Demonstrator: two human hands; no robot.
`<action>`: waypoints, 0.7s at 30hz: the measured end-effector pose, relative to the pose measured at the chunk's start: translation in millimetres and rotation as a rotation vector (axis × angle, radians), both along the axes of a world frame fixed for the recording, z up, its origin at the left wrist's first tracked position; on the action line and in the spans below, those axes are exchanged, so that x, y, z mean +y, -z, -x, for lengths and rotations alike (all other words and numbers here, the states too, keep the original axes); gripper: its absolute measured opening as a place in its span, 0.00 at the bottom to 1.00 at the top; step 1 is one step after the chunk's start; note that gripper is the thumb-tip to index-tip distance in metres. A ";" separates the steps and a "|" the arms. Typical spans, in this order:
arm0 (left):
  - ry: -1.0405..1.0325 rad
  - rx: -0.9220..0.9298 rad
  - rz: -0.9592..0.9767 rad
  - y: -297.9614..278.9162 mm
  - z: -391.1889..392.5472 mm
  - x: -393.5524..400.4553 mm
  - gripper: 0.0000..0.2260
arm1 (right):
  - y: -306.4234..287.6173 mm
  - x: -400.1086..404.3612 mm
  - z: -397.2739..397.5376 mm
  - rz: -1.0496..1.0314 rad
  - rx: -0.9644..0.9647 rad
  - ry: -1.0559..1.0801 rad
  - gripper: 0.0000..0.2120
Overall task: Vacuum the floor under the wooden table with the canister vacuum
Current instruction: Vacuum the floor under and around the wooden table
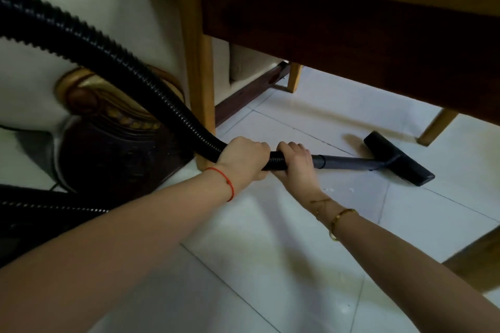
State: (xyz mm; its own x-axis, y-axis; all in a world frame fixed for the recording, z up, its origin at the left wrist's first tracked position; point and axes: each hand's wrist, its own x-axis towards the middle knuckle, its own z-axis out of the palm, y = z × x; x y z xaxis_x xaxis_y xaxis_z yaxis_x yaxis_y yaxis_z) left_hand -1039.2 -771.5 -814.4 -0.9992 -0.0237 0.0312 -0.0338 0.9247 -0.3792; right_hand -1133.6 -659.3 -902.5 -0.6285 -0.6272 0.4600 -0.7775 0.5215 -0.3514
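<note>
A: How far along is it?

B: Midway, I'd judge. Both hands are gripping the vacuum: left hand [242,155] curling round the ribbed hose [113,62], right hand [296,163] holding its cuff. The floor nozzle [397,161] is lying ahead of them, under the wooden worktop [351,21].

A: What's remaining?

B: The tiled floor [297,265] farther under, and white specks [351,190] just beyond the right hand.

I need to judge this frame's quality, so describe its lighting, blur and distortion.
Head view: dim overall, deep shadow under the wooden table; pale floor tiles carry soft glare; wide-angle bending curves the hose and table edge; both forearms slightly smeared, nozzle fairly sharp.
</note>
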 end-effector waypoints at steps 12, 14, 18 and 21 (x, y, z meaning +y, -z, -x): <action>-0.122 0.024 0.054 -40.7 -111.2 -65.8 0.14 | -30.6 -91.5 -80.4 0.113 -0.028 -0.333 0.13; -0.146 0.028 0.049 -44.8 -123.5 -72.9 0.14 | -34.3 -103.5 -87.5 0.114 -0.047 -0.393 0.12; -0.213 0.024 0.009 -50.1 -138.8 -81.1 0.13 | -39.8 -120.5 -95.1 0.091 -0.076 -0.508 0.11; -0.257 0.024 -0.024 -48.4 -140.7 -82.7 0.13 | -39.2 -126.7 -89.7 0.028 -0.099 -0.573 0.11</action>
